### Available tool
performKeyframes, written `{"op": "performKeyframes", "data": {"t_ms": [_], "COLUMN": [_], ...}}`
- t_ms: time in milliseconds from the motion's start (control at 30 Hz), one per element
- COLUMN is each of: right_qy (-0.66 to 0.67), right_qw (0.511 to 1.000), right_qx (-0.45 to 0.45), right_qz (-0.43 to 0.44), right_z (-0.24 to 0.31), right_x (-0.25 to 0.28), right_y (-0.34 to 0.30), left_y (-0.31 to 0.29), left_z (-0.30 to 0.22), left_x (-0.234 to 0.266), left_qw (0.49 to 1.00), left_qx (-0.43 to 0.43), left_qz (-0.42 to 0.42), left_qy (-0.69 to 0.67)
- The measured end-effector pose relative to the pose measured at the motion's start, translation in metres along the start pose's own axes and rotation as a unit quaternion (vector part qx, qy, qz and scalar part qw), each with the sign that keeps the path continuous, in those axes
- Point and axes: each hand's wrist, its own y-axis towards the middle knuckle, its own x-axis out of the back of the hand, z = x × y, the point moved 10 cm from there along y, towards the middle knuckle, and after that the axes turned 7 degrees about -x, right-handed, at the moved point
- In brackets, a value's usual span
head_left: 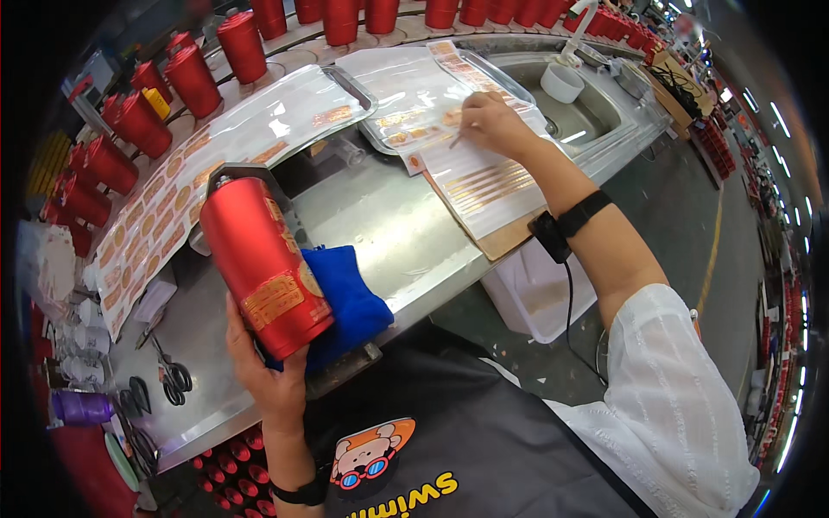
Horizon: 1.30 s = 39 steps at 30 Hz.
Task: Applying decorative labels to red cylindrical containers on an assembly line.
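Note:
My left hand (275,384) is wrapped round the lower end of a red metal bottle (246,246), which carries gold and orange decals on its right side. The bottle lies tilted, its narrow end in a dark angular holder (246,170). Beneath it a blue cloth (345,302) is bunched at the table's edge. My right hand (494,127) reaches far right with its fingers pinched over a sheet of gold-orange decals (410,129). Something thin and small shows at those fingertips; its kind is unclear. Below that hand lies a white sheet with gold stripes (488,194) on a brown board.
A long decal sheet (160,211) covers the left of the metal table (380,220). Black-handled scissors (175,380) lie at the left. Red bottles (242,47) line the curved far conveyor. A sink (596,108) is at the far right; a white bin (544,298) stands below the edge.

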Motion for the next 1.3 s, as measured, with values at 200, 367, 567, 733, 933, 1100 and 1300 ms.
{"op": "performKeyframes", "data": {"t_ms": [200,367,567,733,933,1100,1300], "right_qy": [0.053,0.221,0.377,0.368,0.324,0.338,0.361], "right_qw": [0.998,0.975,0.913,0.911,0.932,0.932,0.926], "right_qx": [-0.031,0.032,0.087,0.156,0.155,0.129,0.109], "right_qz": [-0.018,-0.009,0.129,0.099,0.052,0.027,0.030], "right_z": [-0.002,0.074,0.239,0.297,0.305,0.295,0.290], "right_x": [0.012,0.047,0.069,0.074,0.060,0.047,0.040], "right_y": [0.000,-0.022,-0.067,-0.083,-0.083,-0.084,-0.082], "left_y": [0.000,0.003,0.003,0.008,0.011,0.009,-0.003], "left_z": [-0.001,-0.014,-0.024,-0.062,-0.063,-0.056,-0.024], "left_x": [0.002,0.001,0.008,0.017,0.020,0.022,0.023], "left_qw": [1.000,0.996,0.985,0.992,0.997,0.998,0.992], "left_qx": [-0.004,-0.029,-0.057,-0.093,-0.065,-0.035,0.066], "left_qz": [0.004,0.038,0.044,0.078,-0.002,-0.034,-0.073], "left_qy": [0.018,0.082,0.158,0.025,0.030,0.037,-0.078]}}
